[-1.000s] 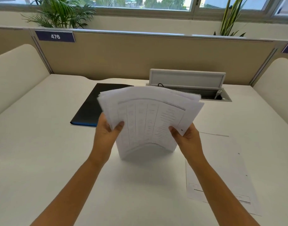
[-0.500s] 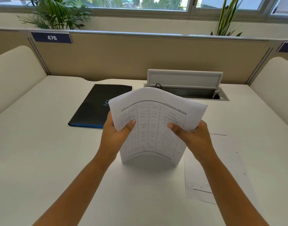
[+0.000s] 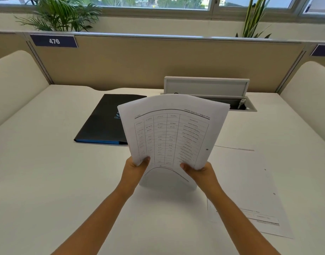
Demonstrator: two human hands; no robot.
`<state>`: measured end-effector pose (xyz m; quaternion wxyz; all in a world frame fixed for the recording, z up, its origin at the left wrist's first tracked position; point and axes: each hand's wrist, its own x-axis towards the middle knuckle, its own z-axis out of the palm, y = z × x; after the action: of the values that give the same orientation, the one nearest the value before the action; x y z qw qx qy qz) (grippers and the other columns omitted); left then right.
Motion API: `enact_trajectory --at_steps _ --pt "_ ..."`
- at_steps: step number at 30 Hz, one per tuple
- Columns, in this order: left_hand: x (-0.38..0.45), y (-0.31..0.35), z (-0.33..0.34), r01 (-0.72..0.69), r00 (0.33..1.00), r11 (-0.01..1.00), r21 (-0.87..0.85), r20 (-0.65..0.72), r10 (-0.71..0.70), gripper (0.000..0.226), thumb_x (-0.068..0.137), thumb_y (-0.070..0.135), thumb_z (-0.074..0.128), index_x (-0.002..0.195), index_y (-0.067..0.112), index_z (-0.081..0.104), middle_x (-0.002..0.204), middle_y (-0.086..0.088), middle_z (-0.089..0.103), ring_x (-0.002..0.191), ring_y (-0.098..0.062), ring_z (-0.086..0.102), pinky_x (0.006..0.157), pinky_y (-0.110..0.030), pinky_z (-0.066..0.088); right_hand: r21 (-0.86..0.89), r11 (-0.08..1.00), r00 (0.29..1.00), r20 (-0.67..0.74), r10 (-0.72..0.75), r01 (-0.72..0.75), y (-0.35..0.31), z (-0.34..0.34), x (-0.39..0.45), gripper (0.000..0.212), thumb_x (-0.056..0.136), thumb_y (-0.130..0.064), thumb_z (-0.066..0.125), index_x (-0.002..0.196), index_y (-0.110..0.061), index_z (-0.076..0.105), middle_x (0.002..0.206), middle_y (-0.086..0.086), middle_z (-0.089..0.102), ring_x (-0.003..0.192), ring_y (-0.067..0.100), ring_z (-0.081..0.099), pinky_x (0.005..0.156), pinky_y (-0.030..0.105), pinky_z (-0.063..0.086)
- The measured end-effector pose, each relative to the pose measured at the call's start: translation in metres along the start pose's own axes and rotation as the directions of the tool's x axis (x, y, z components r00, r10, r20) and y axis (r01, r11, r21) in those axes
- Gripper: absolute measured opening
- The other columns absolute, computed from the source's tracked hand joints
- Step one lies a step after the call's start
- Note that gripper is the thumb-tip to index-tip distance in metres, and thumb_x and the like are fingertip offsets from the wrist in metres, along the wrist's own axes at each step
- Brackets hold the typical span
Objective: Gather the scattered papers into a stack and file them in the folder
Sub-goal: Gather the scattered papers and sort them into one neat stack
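Note:
Both my hands hold a stack of white papers upright over the middle of the white desk, a printed table facing me upside down. My left hand grips the stack's lower left corner and my right hand grips its lower right corner. The sheets bow outward and their edges look roughly even. A black folder with a blue edge lies shut on the desk behind and left of the stack, partly hidden by it. One more printed sheet lies flat on the desk to the right of my right forearm.
An open cable box with a raised grey lid sits at the back of the desk. A beige partition with the sign 476 closes the far side, with plants behind it. Cream side panels flank the desk.
The fanned, uneven sheets have been squared into a neater stack. My hands have slid down from its sides to its lower corners, and the stack now stands taller in view.

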<state>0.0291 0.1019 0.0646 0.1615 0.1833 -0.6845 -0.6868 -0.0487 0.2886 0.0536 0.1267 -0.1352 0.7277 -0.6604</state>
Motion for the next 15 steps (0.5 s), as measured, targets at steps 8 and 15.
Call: enact_trajectory --at_steps 8,15 --pt "-0.005 -0.049 0.011 0.091 0.995 0.990 0.108 0.031 -0.095 0.025 0.089 0.014 0.055 0.092 0.039 0.058 0.093 0.007 0.065 0.090 -0.014 0.061 0.071 -0.014 0.049 -0.012 0.977 0.974 -0.082 0.209 -0.211 0.043 -0.007 -0.002 0.020 0.078 -0.019 0.073 0.096 -0.023 0.066 0.089 -0.005 0.069 0.086 0.011 0.064 0.058 0.009 0.048" --pt "0.007 -0.054 0.007 0.203 0.979 0.976 -0.082 0.002 -0.204 0.032 0.084 0.009 0.061 0.112 0.024 0.054 0.102 0.006 0.061 0.093 -0.013 0.059 0.058 -0.025 0.058 -0.134 0.972 0.972 -0.167 0.168 -0.191 0.051 -0.003 0.001 0.018 0.076 -0.021 0.074 0.088 -0.027 0.061 0.082 -0.010 0.064 0.078 0.008 0.060 0.063 0.016 0.048"
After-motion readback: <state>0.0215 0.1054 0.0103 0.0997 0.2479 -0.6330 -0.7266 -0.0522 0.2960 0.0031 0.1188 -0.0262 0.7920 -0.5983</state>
